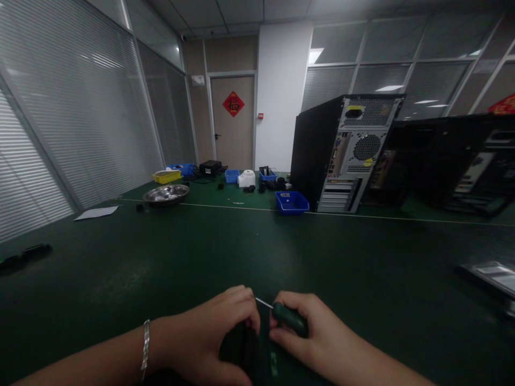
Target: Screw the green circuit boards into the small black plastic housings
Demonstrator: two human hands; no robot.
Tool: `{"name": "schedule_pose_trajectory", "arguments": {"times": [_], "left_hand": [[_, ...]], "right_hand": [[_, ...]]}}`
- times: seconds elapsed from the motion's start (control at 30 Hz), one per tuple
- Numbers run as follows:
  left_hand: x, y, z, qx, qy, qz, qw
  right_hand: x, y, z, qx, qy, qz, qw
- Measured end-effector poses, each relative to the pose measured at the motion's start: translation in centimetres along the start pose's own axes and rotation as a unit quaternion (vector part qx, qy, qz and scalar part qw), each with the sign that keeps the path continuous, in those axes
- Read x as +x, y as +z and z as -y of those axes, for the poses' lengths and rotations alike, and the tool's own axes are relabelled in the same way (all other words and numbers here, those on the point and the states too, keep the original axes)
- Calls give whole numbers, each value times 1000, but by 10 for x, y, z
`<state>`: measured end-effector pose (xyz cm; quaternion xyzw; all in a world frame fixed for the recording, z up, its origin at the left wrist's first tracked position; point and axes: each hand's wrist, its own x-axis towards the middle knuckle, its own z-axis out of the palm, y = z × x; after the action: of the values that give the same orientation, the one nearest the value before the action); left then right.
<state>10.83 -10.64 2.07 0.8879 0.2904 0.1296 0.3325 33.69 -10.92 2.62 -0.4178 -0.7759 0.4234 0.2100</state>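
Observation:
My right hand (306, 327) is closed around the dark green handle of a screwdriver (290, 319). Its thin metal shaft points left, and the tip is out of sight behind the fingers of my left hand (213, 335). That hand is curled over a black object (243, 348), thumb low and fingers on the far side; the dim light and the fingers hide what kind of object it is. A small green piece (274, 363), perhaps a bit of circuit board, shows between the two hands, near the bottom edge.
Black computer cases (317, 150) stand at the right on the green table (181, 268). Beside them is a blue bin (292, 203). A metal bowl (166, 195), a paper sheet (96, 213), a yellow tray (167, 177) and dark parts (26, 254) lie leftward. A flat silver device (493, 279) lies far right.

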Motion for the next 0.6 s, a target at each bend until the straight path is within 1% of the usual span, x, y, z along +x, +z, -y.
{"name": "schedule_pose_trajectory", "arguments": {"times": [0.07,0.13,0.2,0.27,0.3,0.37,0.47,0.6], "left_hand": [[0,-2,0,-22,-18,-37,999],[0,-3,3,-49,-38,-89,994],[2,-2,9,-74,-53,-140,986],[4,0,17,-108,-62,-177,976],[4,2,20,-131,-63,-190,971],[6,5,24,-189,-61,-207,958],[8,6,25,-258,-61,-217,939],[9,6,22,-278,-79,-212,933]], "right_hand": [[-2,-3,3,-18,9,15,1000],[-4,-6,6,-26,18,27,999],[-7,-7,11,-31,30,51,998],[-9,-7,17,-54,43,88,994],[-9,-7,20,-78,39,93,992],[-10,-6,25,-107,39,104,988],[-10,-5,28,-130,48,105,985],[-12,-4,23,-142,47,93,984]]}}
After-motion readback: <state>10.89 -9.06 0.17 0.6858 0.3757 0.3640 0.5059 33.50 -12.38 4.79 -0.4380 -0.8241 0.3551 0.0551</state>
